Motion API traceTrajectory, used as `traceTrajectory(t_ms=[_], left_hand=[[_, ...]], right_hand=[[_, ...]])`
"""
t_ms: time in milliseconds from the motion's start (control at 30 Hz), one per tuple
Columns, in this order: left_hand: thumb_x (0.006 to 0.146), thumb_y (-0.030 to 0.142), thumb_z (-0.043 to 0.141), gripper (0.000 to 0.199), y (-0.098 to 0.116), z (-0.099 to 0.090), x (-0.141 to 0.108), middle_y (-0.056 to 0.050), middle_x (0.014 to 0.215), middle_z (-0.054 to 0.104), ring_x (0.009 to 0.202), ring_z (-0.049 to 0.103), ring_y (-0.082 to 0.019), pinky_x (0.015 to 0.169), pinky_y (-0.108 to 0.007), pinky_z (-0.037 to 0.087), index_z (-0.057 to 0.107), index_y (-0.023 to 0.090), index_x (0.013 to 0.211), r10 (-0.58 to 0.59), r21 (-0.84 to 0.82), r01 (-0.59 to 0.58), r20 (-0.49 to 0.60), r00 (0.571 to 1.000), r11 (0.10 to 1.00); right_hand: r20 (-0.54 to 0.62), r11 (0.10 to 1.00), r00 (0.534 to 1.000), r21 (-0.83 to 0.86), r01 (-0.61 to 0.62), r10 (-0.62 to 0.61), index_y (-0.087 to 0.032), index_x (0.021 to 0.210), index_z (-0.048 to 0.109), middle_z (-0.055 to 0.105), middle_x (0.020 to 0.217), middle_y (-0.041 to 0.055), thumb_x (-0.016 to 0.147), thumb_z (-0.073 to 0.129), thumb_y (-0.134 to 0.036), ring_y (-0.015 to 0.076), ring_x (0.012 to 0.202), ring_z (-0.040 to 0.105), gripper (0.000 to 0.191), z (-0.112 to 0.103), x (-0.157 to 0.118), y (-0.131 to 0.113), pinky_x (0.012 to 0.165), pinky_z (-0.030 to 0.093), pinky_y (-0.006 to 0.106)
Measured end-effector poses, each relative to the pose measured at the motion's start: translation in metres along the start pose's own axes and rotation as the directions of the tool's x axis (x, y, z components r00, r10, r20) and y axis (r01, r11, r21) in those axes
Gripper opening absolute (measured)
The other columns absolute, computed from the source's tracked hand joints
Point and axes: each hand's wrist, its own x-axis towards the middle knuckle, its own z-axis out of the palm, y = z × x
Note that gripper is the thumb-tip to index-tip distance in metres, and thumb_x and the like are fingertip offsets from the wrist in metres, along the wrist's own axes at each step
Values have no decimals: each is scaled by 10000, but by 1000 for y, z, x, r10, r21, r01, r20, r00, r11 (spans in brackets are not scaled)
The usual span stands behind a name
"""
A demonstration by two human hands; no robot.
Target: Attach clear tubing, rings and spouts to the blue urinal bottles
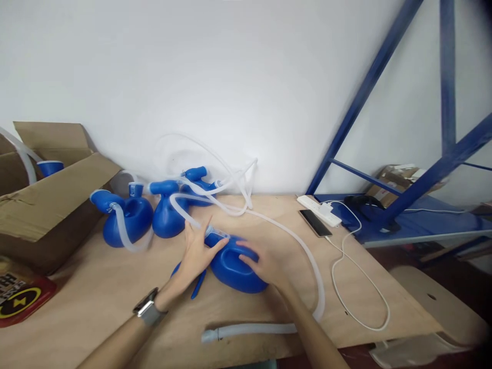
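A blue plastic urinal bottle (235, 267) lies on the wooden table in front of me, its neck pointing up and left. My left hand (199, 251) grips the neck, with the thumb across the pale cap (217, 233). Curled over the top of the body is my right hand (262, 260), its fingertips at the handle recess. A translucent hose (303, 246) runs from near the neck, loops right and ends close to the table's front edge. Under my left wrist lies a blue strip-like part (199, 284), partly hidden.
Several more blue urinal bottles (168, 218) with hoses stand along the wall. At left are an open cardboard box (57, 205) and a red-lidded jar (28, 300). A phone (315, 223), a power strip (320, 210) and a white cable (359, 318) lie right, beside a blue metal rack (355, 97).
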Motion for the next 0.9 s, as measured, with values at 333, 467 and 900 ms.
traceTrajectory(t_ms=[333,467,900], left_hand=[[986,183,604,190,-12,36,-9,-162,1446,601,1432,464,-429,1154,-768,344,762,212,1087,489,303,-430,-153,859,850],[1011,221,603,180,-28,27,-3,-147,1363,661,1363,538,-353,1090,-567,534,753,205,1110,560,284,-522,-71,825,805],[1040,172,535,375,-37,12,6,-182,1514,511,1493,399,-381,1126,-598,523,616,230,1401,607,299,-619,145,781,726]], right_hand=[[-6,1000,1000,18,25,-25,-320,1377,684,728,1357,37,1006,661,-398,255,1252,691,380,5,-1,8,1152,512,468],[-12,1000,1000,19,23,-23,-326,1377,684,727,1358,34,1014,654,-416,248,1246,693,375,6,-2,10,1147,517,451],[-10,1000,1000,-3,21,-21,-306,1378,687,725,1364,46,1014,651,-374,261,1244,693,373,-1,-1,1,1156,509,476]])
